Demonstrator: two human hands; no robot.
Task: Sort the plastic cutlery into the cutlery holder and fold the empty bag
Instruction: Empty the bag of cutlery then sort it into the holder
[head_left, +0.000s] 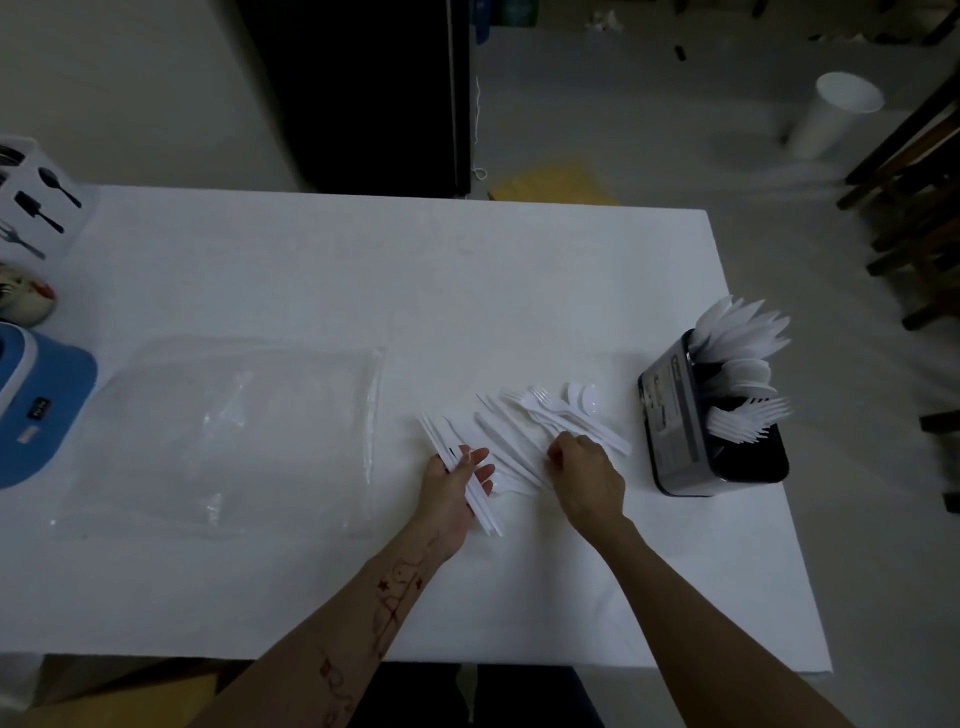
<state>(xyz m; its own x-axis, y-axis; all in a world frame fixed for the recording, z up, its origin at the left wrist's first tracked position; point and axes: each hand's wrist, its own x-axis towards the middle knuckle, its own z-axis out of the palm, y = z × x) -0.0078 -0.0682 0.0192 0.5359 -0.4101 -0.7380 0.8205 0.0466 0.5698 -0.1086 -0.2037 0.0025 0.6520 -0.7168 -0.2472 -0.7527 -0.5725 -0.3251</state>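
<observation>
Right hand (587, 475) hides its fingers; blue appliance (36, 405) cropped.

dim, even light | soft faint shadows | wide-angle bending at edges | slight blur

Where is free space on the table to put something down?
Bare cloth lies along the far edge of the table, beyond the clear bag, and along the near edge. It is crowded between the bag and the cutlery holder, where loose cutlery lies.
</observation>
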